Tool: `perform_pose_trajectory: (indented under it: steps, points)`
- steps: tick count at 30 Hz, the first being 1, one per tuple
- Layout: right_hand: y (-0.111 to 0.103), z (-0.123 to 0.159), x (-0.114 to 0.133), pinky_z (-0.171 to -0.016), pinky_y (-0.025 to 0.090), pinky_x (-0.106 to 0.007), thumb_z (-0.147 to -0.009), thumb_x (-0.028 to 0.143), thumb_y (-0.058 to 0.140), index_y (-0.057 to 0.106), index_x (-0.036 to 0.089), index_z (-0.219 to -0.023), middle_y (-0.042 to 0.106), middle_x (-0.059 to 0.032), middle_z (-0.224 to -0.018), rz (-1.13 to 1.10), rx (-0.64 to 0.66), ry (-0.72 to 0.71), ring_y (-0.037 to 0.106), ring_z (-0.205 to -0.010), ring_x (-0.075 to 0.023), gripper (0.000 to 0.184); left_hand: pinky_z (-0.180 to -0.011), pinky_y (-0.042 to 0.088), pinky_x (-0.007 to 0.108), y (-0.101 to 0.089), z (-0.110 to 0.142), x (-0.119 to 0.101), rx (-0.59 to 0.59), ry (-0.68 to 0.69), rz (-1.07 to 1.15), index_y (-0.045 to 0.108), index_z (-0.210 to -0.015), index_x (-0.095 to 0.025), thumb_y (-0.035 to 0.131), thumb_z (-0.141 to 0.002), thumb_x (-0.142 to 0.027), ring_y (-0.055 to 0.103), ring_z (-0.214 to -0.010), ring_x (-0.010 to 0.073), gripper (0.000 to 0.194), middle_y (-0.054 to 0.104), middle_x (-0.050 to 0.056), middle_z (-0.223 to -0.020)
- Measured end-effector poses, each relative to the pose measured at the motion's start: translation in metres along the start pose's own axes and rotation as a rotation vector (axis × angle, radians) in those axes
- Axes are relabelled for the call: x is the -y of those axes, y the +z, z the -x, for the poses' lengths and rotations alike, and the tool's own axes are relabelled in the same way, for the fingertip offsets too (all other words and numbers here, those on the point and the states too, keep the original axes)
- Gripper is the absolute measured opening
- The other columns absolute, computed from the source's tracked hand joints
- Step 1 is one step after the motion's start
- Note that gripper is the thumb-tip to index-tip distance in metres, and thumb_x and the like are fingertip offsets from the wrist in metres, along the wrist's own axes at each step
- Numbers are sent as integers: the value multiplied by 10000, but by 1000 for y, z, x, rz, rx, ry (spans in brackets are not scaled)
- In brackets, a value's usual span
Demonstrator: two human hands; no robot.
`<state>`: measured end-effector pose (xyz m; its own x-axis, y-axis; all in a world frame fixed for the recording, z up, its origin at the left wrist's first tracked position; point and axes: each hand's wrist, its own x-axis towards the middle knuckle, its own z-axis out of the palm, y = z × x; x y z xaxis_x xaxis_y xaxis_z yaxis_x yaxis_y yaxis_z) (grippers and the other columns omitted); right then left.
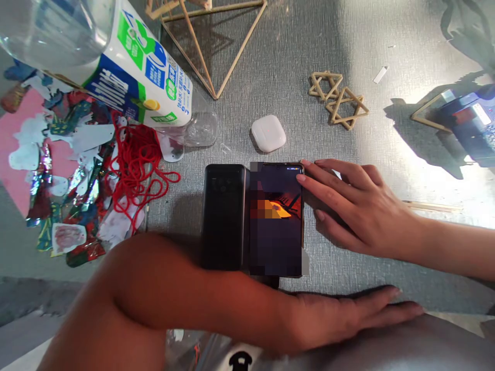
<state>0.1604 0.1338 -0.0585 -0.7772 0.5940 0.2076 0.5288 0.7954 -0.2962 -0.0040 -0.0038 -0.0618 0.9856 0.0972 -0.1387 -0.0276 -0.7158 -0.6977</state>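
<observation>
A smartphone (276, 247) lies face up, its lit screen showing a dark picture with an orange patch; part of it is pixelated. Fingertips of my right hand (359, 206) rest at its upper right edge, with the fingers stretched out and apart. Against the phone's left side is a black rectangular device (223, 216), perhaps a power bank. My left forearm crosses in front of both. Flat along the table's near edge lies my left hand (340, 317), fingers extended, holding nothing. Above the phone sits a white earbud case (268, 133).
A large clear bottle (147, 67) with a blue, white and green label stands at left, beside tangled red string (135, 170) and shiny scraps (58, 180). Small stick stars (347, 108) and a larger stick frame (235, 54) are farther back. A blue object (474, 126) is at right.
</observation>
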Motion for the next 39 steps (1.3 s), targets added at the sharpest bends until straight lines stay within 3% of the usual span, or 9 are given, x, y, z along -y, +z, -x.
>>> perform_pose_trajectory:
  steps: [5, 8, 11, 13, 16, 19, 23, 34, 39]
  points:
    - [0, 0, 0, -1077, 501, -544, -1070, 281, 532, 387, 135, -1715, 501, -144, -1744, -1, -2, -5, 537, -1512, -379, 677, -1411, 341, 581, 3, -2, -1, -17, 25, -81, 88, -1741, -231, 126, -898, -190, 60, -1769, 201, 845, 60, -10, -1917]
    - [1, -1, 0, -1088, 494, -544, -1070, 283, 531, 400, 136, -1709, 501, -143, -1744, -8, -8, 0, 536, -1513, -381, 668, -1340, 432, 367, 4, -3, -3, -32, 100, -1055, 467, -1606, -143, 265, -858, -169, 298, -1701, 144, 776, 354, 31, -1842]
    - [1, -1, 1, -1090, 492, -536, -1077, 279, 523, 423, 127, -1693, 506, -142, -1741, -2, -10, -1, 536, -1513, -375, 643, -1431, 172, 373, 3, -2, -6, 215, 237, -2251, 770, -1258, -396, 525, -708, -176, 440, -1631, 130, 641, 685, -140, -1545]
    - [1, -1, 0, -1080, 497, -529, -1083, 282, 518, 441, 115, -1679, 510, -142, -1738, 10, -11, -8, 540, -1507, -372, 624, -1449, -1, 437, 3, 0, -7, 411, 269, -2540, 730, -1251, -530, 570, -631, -141, 417, -1648, 155, 750, 663, -238, -1509]
    - [0, -1, 0, -1067, 501, -520, -1088, 289, 510, 452, 111, -1669, 514, -137, -1735, 25, -15, -14, 545, -1499, -369, 610, -1440, 99, 352, 2, 0, -10, 259, 157, -2277, 685, -1388, -397, 506, -742, -123, 374, -1658, 90, 724, 589, -167, -1637]
    - [1, -1, 0, -1065, 500, -520, -1090, 289, 508, 452, 104, -1668, 516, -141, -1734, 25, -16, -17, 544, -1498, -367, 610, -1348, 411, 351, 2, 0, -9, -30, 32, -999, 359, -1666, -177, 252, -883, -173, 288, -1683, 87, 790, 336, 5, -1850]
    - [1, -1, 0, -1070, 491, -510, -1094, 294, 504, 457, 102, -1664, 511, -140, -1738, 27, -16, -18, 545, -1495, -365, 603, -1430, 280, 602, 3, 0, -2, -47, -24, 88, 149, -1733, -341, 170, -900, -253, 102, -1760, 160, 837, 130, -71, -1907]
    - [1, 0, 0, -1088, 483, -516, -1083, 279, 521, 432, 129, -1687, 511, -139, -1738, 4, -15, -3, 534, -1515, -366, 629, -1426, 293, 583, 3, 0, -3, -55, -44, 63, 160, -1728, -337, 161, -900, -223, 101, -1747, 147, 836, 137, -82, -1903]
    - [1, 0, 0, -1067, 499, -531, -1072, 278, 536, 362, 158, -1731, 510, -138, -1738, -12, -19, -3, 543, -1508, -374, 692, -1263, 462, 241, 2, -1, -5, -75, 122, -1517, 497, -1580, -171, 356, -821, -111, 312, -1669, 67, 774, 434, -14, -1797]
